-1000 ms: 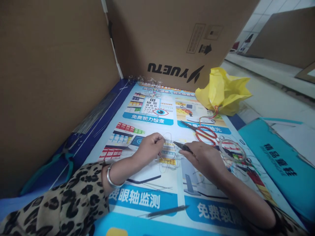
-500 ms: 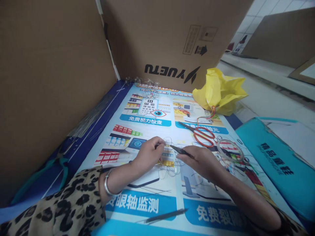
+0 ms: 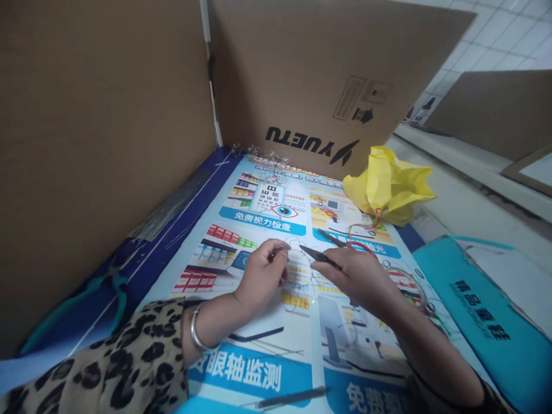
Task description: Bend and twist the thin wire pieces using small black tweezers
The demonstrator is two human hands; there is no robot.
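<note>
Over the printed sheet (image 3: 316, 333), fine wire (image 3: 295, 240) is pinched by the left hand (image 3: 263, 276), pliers (image 3: 317, 255) gripped by the right hand (image 3: 360, 273) (hands apart) — bending seems underway, a precise nip likely being called for next.

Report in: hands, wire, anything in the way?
Left hand pinching thin wire. Right hand holding needle-nose pliers, tips near wire. Red-handled scissors beyond, partly hidden.

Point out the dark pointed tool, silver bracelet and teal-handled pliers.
Dark pointed tool (image 3: 318, 256): head view, tapered end.
Silver bracelet (image 3: 194, 329): head view, its band.
Teal-handled pliers (image 3: 95, 284): head view, handle near joint.
</note>
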